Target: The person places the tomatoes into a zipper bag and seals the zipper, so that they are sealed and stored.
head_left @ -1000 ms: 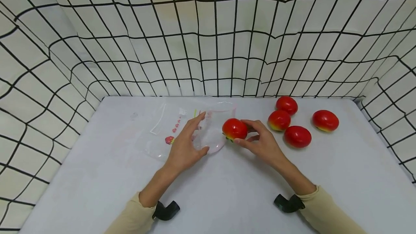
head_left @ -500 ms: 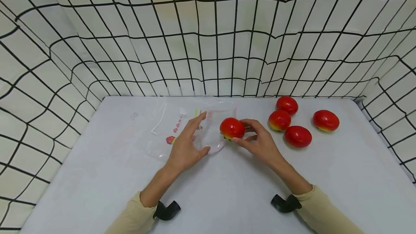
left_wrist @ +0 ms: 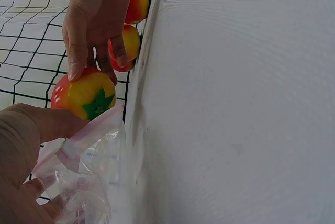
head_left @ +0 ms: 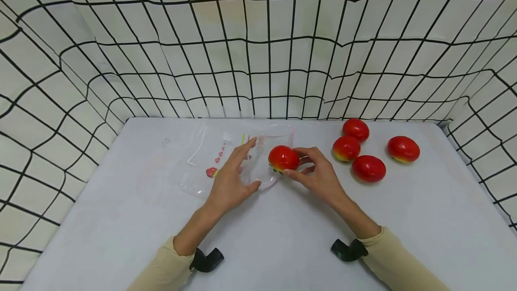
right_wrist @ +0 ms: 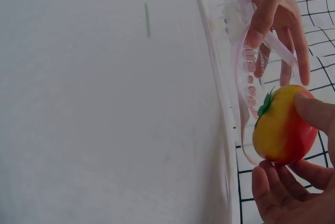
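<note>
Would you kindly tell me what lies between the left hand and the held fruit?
In the head view, part of the clear bag lies between them.

White flat tabletop (head_left: 266, 241) lay open between beige sleeves (head_left: 163, 266) and at far left. Right of right hand (head_left: 321, 176), four glossy red-yellow oval fruits (head_left: 369, 169) obstructed passage. Black-lined grid screen (head_left: 269, 62) barred far edge. Round red-yellow fruit (head_left: 283, 158), clear plastic bag (head_left: 218, 160) narrowed gap beside left hand (head_left: 228, 181).

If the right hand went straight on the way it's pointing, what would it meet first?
Probably the clear plastic bag, with the red-and-yellow fruit in the right hand leading, though depth is hard to judge.
</note>
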`<state>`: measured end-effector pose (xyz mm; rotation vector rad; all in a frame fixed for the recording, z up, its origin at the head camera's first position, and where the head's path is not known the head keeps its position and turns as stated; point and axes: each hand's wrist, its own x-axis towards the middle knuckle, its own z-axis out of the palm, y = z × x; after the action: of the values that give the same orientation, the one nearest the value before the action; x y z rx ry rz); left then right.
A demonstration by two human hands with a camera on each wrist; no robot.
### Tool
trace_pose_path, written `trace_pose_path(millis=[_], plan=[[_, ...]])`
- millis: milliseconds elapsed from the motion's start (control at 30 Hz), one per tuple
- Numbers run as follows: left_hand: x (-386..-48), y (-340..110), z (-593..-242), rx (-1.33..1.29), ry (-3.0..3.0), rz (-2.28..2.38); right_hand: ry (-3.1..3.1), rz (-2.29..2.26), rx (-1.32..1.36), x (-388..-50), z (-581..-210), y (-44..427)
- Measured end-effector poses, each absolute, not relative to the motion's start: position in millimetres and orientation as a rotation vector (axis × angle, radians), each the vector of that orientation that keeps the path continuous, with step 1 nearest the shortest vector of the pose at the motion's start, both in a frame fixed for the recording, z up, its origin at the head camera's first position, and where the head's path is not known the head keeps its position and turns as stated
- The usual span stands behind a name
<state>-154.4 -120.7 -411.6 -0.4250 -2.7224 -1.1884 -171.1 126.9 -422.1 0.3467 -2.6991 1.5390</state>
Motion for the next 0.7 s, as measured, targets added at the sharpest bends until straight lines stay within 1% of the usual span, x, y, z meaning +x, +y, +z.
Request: trace_pose_path(millis=[700], plan=[[-154, -120, -411, -0.452, -2.696, -1.206, -2.696, 1.468, 0.288, -178, -423, 108]])
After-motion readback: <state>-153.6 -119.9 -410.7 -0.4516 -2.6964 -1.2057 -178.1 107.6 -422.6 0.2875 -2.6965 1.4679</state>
